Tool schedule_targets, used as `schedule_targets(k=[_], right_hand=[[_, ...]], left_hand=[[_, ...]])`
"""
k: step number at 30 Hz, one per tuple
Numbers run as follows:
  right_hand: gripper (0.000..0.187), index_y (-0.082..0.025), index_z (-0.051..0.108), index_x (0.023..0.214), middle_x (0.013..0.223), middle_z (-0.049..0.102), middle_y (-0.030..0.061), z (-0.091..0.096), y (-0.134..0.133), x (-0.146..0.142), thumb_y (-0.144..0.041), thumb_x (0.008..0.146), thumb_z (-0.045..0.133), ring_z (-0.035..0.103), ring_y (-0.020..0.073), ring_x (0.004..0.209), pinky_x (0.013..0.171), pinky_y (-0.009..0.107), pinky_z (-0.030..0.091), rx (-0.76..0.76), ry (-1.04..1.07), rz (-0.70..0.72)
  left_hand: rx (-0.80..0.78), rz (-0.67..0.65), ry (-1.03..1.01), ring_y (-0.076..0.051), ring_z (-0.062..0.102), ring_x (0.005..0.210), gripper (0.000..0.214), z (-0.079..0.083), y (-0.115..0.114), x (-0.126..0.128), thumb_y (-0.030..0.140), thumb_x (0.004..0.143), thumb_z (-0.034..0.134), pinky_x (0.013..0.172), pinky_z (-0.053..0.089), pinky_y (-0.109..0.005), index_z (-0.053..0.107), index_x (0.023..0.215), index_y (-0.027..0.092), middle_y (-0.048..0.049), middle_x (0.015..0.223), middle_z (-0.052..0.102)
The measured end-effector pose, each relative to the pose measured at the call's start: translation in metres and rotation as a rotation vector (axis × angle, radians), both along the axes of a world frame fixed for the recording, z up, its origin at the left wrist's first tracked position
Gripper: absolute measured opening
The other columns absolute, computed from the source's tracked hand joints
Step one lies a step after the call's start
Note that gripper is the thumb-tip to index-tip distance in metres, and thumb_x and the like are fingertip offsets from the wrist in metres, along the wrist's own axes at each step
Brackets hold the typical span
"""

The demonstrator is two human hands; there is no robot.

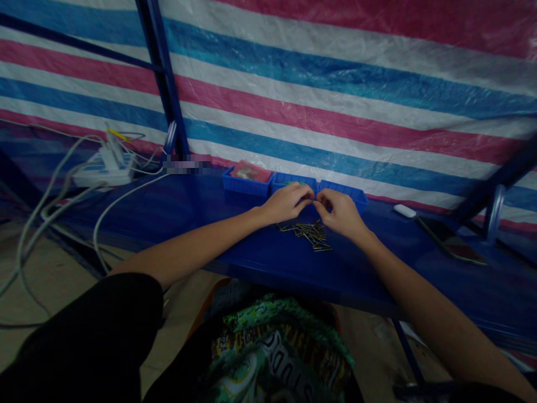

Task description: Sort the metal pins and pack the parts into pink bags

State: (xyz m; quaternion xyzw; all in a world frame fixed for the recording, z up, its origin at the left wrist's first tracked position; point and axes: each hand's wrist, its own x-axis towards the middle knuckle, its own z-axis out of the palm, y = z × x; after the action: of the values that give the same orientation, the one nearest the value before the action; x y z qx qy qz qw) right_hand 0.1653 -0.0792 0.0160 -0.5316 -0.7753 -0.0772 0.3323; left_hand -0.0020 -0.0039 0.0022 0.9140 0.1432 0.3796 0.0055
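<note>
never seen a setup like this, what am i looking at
There is no machine, just one person working bare-handed, filmed by a camera worn on the head. The left hand and right hand are close together; anything pinched there is too small to make out. On the blue table, a pile of thin metal pieces lies nearer the person, with three blue trays behind. To the right are a phone and a white object; to the left, a power strip.
</note>
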Motion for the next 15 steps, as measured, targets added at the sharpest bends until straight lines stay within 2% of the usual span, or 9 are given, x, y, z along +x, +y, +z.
schedule_targets(k=[5,10,15], right_hand=[[0.010,-0.020,0.053,0.071,0.061,0.054,-0.0007,-0.0003,0.0001,-0.0001,-0.025,0.079,0.049,0.048,0.0127,0.056,0.055,0.026,0.032,-0.025,0.020,-0.008],[0.031,-0.019,0.052,0.061,0.056,0.053,0.0006,0.0005,-0.0006,-0.0012,-0.033,0.087,0.041,0.047,0.0128,0.053,0.054,0.027,0.028,0.004,-0.024,-0.089],[0.025,-0.020,0.060,0.071,0.063,0.059,0.0010,0.0015,-0.0016,-0.0023,-0.032,0.086,0.044,0.052,0.0137,0.058,0.056,0.026,0.031,-0.026,-0.040,-0.085]], left_hand=[[0.034,0.007,0.012,-0.018,0.054,0.085,0.010,0.0006,0.0000,0.0011,0.020,0.089,0.046,0.076,0.044,-0.031,0.056,0.089,0.018,-0.0049,0.086,0.061],[0.068,0.058,0.027,-0.018,0.054,0.086,0.017,0.0004,0.0001,0.0016,0.023,0.091,0.042,0.077,0.044,-0.031,0.058,0.090,0.017,-0.0063,0.087,0.062],[0.047,0.092,0.028,-0.018,0.056,0.087,0.022,0.0010,0.0009,0.0015,0.024,0.092,0.040,0.079,0.044,-0.031,0.060,0.092,0.017,-0.0067,0.089,0.064]])
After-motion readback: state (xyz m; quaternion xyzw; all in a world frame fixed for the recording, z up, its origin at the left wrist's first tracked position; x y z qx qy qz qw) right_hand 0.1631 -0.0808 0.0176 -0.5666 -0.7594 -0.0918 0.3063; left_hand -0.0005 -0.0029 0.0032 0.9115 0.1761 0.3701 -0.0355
